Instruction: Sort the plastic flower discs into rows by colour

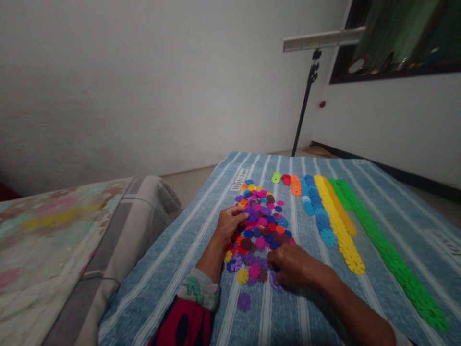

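Observation:
A heap of flower-shaped plastic discs (260, 243) in mixed colours lies on the striped cloth. My left hand (228, 225) reaches over the heap's left side, thumb and fingers pinching the edge of a purple disc (253, 214). At the near right side of the heap is my right hand (293, 264), its fingers curled closed. Against its thumb shows another purple disc (275, 280), partly hidden and apparently gripped. One loose purple disc (244, 302) lies apart, closer to me, and a yellow disc (243, 276) rests at the heap's near edge.
Right of the heap, discs lie in overlapping rows by colour: a long green row (396, 264), a yellow row (338, 226), a blue row (320, 211) and a short orange row (296, 185). A fabric-covered surface (72, 230) stands left. Behind is a light stand (304, 105).

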The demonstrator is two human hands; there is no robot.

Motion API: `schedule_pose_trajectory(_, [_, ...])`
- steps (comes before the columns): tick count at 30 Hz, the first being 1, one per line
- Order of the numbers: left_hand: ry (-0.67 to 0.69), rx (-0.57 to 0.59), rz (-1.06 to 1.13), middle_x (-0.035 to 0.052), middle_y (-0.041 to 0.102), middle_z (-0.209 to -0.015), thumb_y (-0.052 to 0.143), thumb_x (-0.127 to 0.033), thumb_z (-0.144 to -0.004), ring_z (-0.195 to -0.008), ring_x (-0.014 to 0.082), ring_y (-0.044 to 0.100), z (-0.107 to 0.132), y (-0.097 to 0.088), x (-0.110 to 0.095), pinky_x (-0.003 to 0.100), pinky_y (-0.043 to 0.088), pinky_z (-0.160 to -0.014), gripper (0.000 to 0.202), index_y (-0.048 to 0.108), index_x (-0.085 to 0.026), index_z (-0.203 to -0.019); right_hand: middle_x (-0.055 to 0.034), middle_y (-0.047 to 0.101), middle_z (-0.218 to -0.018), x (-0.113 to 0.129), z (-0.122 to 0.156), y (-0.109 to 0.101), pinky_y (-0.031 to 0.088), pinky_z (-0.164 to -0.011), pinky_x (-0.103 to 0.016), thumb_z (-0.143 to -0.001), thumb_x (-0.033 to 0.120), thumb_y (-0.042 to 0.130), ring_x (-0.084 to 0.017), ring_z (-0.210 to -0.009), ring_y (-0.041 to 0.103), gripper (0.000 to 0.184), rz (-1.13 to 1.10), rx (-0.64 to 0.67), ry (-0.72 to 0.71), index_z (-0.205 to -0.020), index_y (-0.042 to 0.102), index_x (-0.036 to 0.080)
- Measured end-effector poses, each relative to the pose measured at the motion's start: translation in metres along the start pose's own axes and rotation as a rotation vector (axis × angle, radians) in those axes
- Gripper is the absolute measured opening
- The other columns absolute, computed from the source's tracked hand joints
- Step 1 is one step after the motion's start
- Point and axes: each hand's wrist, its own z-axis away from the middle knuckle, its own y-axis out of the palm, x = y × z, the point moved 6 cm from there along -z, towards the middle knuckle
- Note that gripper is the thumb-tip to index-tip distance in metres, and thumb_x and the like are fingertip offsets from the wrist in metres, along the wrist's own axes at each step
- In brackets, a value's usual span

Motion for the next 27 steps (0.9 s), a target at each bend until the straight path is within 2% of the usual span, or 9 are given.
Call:
schedule_pose_trajectory(7, [-0.026, -0.06, 0.123, 0.0005, 0.066, -0.06, 0.081, -0.03, -0.052, -0.052, 0.0096, 0.053, -0.002, -0.007, 0.0, 0.022, 0.042, -0.051, 0.03, 0.075, -0.013, -0.076, -0.0018, 0.068, -0.075, 0.002, -0.004, 0.001, 0.02, -0.055, -0.025, -0.069, 0.017, 0.067, -0.013, -0.068, 0.055, 0.01, -0.059, 0.056, 0.006, -0.079, 0.071, 0.019])
schedule_pose_trajectory(14, [0.005, -0.145, 0.109, 0.0021, 0.068, -0.06, 0.081, -0.03, -0.049, -0.054, 0.0116, 0.056, -0.004, -0.018, -0.005, 0.023, 0.043, -0.054, 0.032, 0.075, -0.013, -0.075, 0.0025, 0.059, -0.065, -0.002, -0.006, -0.001, 0.021, -0.054, -0.024, -0.067, 0.015, 0.064, -0.01, -0.062, 0.048, 0.006, -0.209, 0.002, -0.005, -0.072, 0.066, 0.018])
schedule_pose_trajectory(17, [-0.001, -0.215, 0.128, 0.0016, 0.066, -0.056, 0.08, -0.029, -0.047, -0.052, 0.0115, 0.056, -0.007, -0.028, -0.005, 0.023, 0.041, -0.052, 0.032, 0.074, -0.012, -0.074, 0.0035, 0.057, -0.063, -0.007, -0.005, -0.003, 0.021, -0.053, -0.024, -0.067, 0.013, 0.063, -0.009, -0.059, 0.047, 0.006, -0.22, -0.013, 0.008, -0.068, 0.064, 0.018])
schedule_pose_trajectory(19, [-0.017, -0.268, 0.142, 0.0007, 0.065, -0.054, 0.079, -0.029, -0.047, -0.049, 0.0104, 0.053, -0.009, -0.034, -0.003, 0.022, 0.04, -0.05, 0.033, 0.074, -0.012, -0.075, 0.003, 0.06, -0.065, -0.007, -0.003, -0.005, 0.021, -0.054, -0.024, -0.069, 0.016, 0.067, -0.01, -0.06, 0.048, 0.003, -0.194, -0.022, 0.001, -0.071, 0.066, 0.019])
schedule_pose_trajectory(23, [-0.018, -0.335, 0.151, 0.0001, 0.065, -0.055, 0.079, -0.03, -0.046, -0.047, 0.0093, 0.052, -0.013, -0.044, 0.001, 0.022, 0.039, -0.048, 0.036, 0.074, -0.012, -0.076, -0.0015, 0.069, -0.078, 0.0, 0.0, -0.006, 0.02, -0.055, -0.025, -0.068, 0.029, 0.079, -0.014, -0.069, 0.056, 0.02, -0.082, 0.032, 0.002, -0.084, 0.071, 0.019])
schedule_pose_trajectory(27, [-0.008, -0.362, 0.153, 0.0003, 0.064, -0.055, 0.079, -0.029, -0.045, -0.049, 0.0099, 0.054, -0.014, -0.047, 0.002, 0.022, 0.04, -0.049, 0.034, 0.075, -0.011, -0.074, -0.0053, 0.072, -0.086, 0.004, 0.001, -0.003, 0.02, -0.055, -0.026, -0.068, 0.03, 0.081, -0.017, -0.076, 0.06, 0.025, -0.005, 0.094, 0.03, -0.088, 0.072, 0.019])
